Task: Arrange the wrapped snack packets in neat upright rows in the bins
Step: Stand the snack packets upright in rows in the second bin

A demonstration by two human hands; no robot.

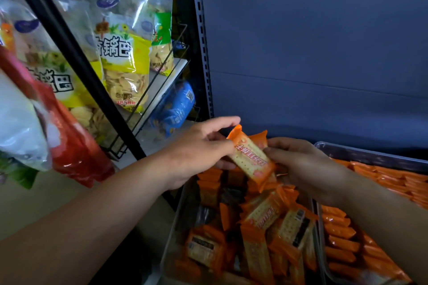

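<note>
Blue shelf backing; clear bin of loose packets in front of it.
Above the bin's far end the hands meet: left hand and right hand each pinch the held packet, probably squaring it to stand upright.

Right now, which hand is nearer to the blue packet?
Left. The left hand sits just below and right of the blue packet; the right hand is farther right, beyond the orange packet.
</note>
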